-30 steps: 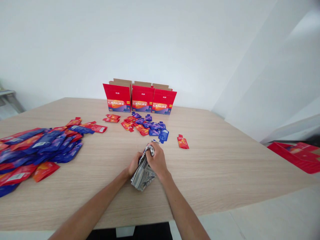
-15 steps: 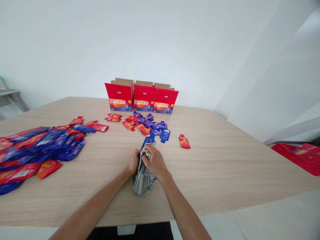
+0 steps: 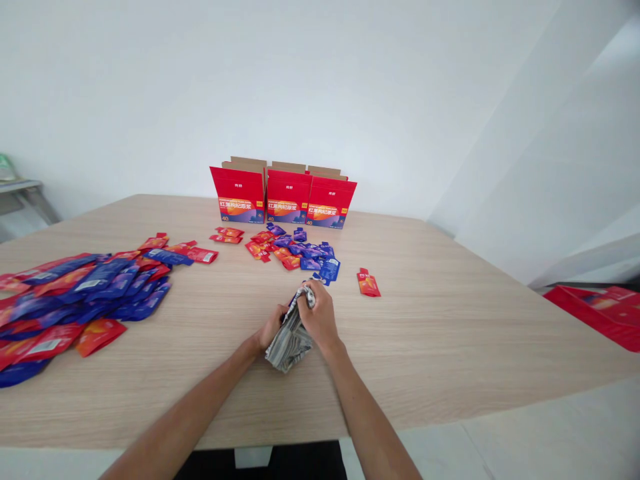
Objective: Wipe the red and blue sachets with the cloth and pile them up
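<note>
A grey striped cloth point(image 3: 289, 343) hangs bunched over the near middle of the table. My right hand point(image 3: 319, 313) is closed around its upper part, fingers curled into the folds. On the other side, my left hand point(image 3: 271, 328) is closed on a blue pouch, of which only a sliver point(image 3: 289, 304) shows beside the cloth; the rest is hidden. Just beyond my hands lies a loose group of blue pouches point(image 3: 329, 269) and red pouches point(image 3: 257, 251). A lone red pouch point(image 3: 369, 284) rests to the right.
Three open red cartons point(image 3: 287, 200) stand side by side near the wall. A large heap of red and blue pouches point(image 3: 100, 283) covers the left of the wooden table point(image 3: 450, 320). At the far right is a red box point(image 3: 600, 310).
Both hands have shifted slightly away from me and to the right with the cloth. The blue pouch that showed above the cloth is now mostly covered, and the cloth's lower end has risen.
</note>
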Demonstrator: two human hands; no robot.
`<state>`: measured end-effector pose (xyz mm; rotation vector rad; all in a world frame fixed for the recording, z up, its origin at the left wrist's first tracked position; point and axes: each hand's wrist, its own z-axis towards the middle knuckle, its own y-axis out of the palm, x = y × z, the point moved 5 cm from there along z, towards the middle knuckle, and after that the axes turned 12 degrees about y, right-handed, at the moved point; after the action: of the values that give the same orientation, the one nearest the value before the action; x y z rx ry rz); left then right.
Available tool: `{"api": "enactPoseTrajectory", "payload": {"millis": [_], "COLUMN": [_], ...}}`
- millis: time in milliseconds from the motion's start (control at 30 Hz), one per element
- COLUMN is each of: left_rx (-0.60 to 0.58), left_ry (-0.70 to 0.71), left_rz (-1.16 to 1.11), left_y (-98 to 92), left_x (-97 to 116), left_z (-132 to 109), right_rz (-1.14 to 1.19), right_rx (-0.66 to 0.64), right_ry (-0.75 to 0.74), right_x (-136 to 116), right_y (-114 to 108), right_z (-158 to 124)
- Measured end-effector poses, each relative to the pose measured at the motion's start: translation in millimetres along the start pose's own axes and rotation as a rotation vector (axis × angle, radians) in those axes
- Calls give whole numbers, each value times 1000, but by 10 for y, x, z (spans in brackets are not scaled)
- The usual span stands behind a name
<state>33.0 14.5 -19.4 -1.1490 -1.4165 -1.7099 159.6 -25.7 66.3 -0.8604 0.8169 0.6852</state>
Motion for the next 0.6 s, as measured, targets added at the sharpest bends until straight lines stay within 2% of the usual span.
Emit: {"api": "enactPoseTrajectory", "payload": {"millis": [67, 233, 300, 367, 533, 600], "left_rx": [55, 154, 171, 153, -7, -18], "left_ry": [-5, 29, 28, 20, 6, -38], "left_rz": [-2, -64, -92, -106, -64, -67], "left_y": [-13, 16, 44, 90, 230, 242], "left_x": [-16, 30, 70, 120, 237, 217], "left_z": [18, 136, 155, 133, 2, -20], "right_rz": [-19, -81, -96, -104, -49, -33], "right_rx": [-85, -453, -490, -424, -101, -50], "right_ry": [-24, -143, -151, -121, -33, -22], "right_x": [-7, -76, -85, -75, -27, -14], "right_y": [41, 261, 300, 283, 100, 57], "right_z": [-10, -142, -170, -151, -45, -26]}}
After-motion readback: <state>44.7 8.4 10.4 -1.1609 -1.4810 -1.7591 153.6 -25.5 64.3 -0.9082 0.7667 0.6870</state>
